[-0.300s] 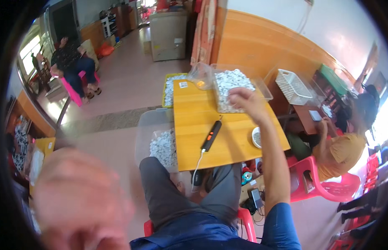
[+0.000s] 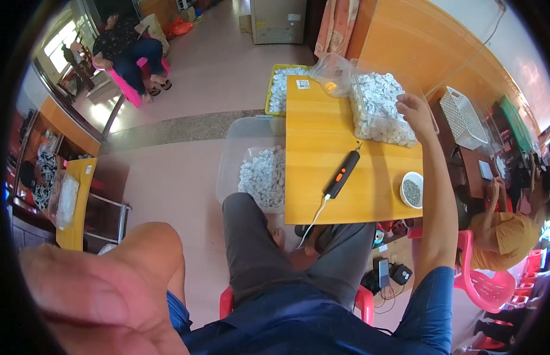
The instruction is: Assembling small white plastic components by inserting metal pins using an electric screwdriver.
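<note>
My right hand (image 2: 414, 113) is raised at the right side of a clear plastic bin (image 2: 387, 134) heaped with small white pieces (image 2: 378, 90). Its fingers are loosely bent and apart, and nothing shows in them. Very large and blurred at the lower left, my left hand (image 2: 91, 299) is close to the camera, away from the table; how its fingers are set is unclear. On the yellow table (image 2: 313, 171) lies a black electric screwdriver (image 2: 344, 173) with orange buttons and a white cable. A white bowl of small metal bits (image 2: 411, 190) stands by my right forearm.
A clear tub (image 2: 227, 157) of white pieces is beside my knee, with a yellow tray (image 2: 269, 89) of more behind. A clear bag (image 2: 333, 74) touches the bin. A person (image 2: 505, 236) sits at the right on a pink chair (image 2: 482, 284); another person (image 2: 127, 50) sits far left.
The view has shifted, so the table appears farther right and higher. My right hand has moved from the bin's front to its right side. My left hand has dropped lower, showing its forearm.
</note>
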A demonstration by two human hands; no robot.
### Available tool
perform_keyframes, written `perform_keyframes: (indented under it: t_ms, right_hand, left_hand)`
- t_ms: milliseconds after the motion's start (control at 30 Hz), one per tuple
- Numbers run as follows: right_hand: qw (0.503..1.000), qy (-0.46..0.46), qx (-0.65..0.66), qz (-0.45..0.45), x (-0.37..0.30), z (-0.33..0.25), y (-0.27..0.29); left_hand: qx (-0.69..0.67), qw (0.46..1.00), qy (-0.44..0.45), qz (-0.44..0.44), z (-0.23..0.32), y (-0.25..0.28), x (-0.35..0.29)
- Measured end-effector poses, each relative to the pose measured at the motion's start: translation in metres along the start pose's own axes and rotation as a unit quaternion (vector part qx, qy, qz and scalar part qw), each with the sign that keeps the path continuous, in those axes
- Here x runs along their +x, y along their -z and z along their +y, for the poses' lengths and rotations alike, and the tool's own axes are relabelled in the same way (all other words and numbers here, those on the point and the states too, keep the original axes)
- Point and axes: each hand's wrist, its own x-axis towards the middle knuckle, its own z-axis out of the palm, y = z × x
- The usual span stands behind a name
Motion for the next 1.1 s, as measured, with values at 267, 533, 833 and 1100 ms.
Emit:
perform_keyframes:
  t_ms: [267,533,833,1100]
  right_hand:
    - [0.983,-0.029,-0.184,-0.005,0.042,0.08,-0.008]
    - [0.924,-0.1,-0.33,-0.165,0.081,0.076,-0.044]
    - [0.889,-0.199,-0.403,-0.084,0.063,0.036,-0.07]
    - [0.894,-0.172,-0.395,-0.124,0.071,0.053,-0.069]
  left_hand:
    - [0.03,0.997,-0.061,-0.037,-0.029,-0.063,0.052]
    - [-0.236,0.963,0.108,-0.071,-0.053,-0.218,0.035]
    - [-0.161,0.933,0.184,-0.263,-0.049,-0.382,-0.05]
    - [-0.085,0.924,0.194,-0.318,-0.048,-0.424,-0.033]
